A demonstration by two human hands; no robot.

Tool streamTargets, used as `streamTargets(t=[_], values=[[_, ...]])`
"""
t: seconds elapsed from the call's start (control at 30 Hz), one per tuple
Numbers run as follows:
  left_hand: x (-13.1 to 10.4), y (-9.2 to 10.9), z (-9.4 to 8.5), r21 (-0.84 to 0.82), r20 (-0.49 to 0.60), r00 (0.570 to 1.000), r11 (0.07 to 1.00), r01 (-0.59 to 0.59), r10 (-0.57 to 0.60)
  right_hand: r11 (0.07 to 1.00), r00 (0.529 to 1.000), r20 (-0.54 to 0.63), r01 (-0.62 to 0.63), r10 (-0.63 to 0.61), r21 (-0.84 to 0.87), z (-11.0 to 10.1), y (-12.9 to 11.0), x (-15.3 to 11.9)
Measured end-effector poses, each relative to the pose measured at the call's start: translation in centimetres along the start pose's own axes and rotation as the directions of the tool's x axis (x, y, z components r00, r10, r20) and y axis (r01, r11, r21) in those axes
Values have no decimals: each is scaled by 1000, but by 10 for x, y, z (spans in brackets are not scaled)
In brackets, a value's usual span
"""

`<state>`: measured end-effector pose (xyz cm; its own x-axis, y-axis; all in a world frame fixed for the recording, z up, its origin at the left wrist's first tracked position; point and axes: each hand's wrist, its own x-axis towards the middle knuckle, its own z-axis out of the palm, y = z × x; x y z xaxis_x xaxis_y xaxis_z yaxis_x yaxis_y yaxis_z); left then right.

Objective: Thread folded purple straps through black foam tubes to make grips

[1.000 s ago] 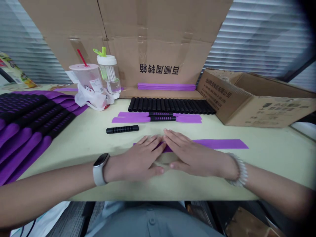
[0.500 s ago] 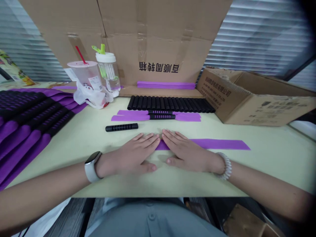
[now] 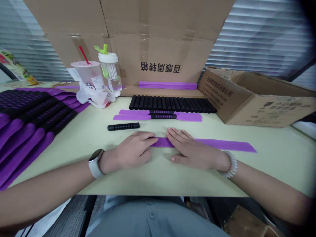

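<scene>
long flat purple strip (image 3: 222, 144): lies crosswise on the pale green bench (image 3: 160, 181), far right end tipped slightly nearer the person | smooth right part, finely ribbed middle, slanted tip | left hand (image 3: 134, 149): fingers curled at its left part, grip unclear | right hand (image 3: 190, 149): flattened open over it

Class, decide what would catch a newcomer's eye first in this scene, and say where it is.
Probably the heap of purple strips with black sleeves at the far left of the table. Next, the flat purple strip running under the right hand, and the open cardboard box at the right.
</scene>
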<state>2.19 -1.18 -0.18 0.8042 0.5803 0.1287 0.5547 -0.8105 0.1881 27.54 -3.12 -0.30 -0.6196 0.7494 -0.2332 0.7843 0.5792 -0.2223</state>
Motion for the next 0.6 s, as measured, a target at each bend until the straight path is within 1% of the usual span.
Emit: streamTargets(t=[0.03, 0.1, 0.2, 0.4, 0.5, 0.6], values=[[0, -1, 1, 10, -37, 999, 1000, 25, -25, 1000, 1000, -1, 3, -3, 4, 0, 0, 0], [0, -1, 3, 36, -78, 995, 997, 69, -66, 1000, 1000, -8, 12, -12, 16, 0, 1, 0], [0, -2, 3, 64, -90, 992, 993, 95, -89, 1000, 1000, 5, 19, -19, 15, 1, 2, -1], [0, -1, 3, 63, -112, 986, 989, 132, -124, 1000, 1000, 27, 9, -10, 21, 0, 3, -3], [0, -1, 3, 59, -114, 986, 990, 127, -120, 999, 1000, -8, 17, -17, 36, 0, 2, -2], [-1, -2, 3, 60, -94, 993, 995, 82, -76, 997, 995, -79, 66, -63, 36, 0, -2, -1]])
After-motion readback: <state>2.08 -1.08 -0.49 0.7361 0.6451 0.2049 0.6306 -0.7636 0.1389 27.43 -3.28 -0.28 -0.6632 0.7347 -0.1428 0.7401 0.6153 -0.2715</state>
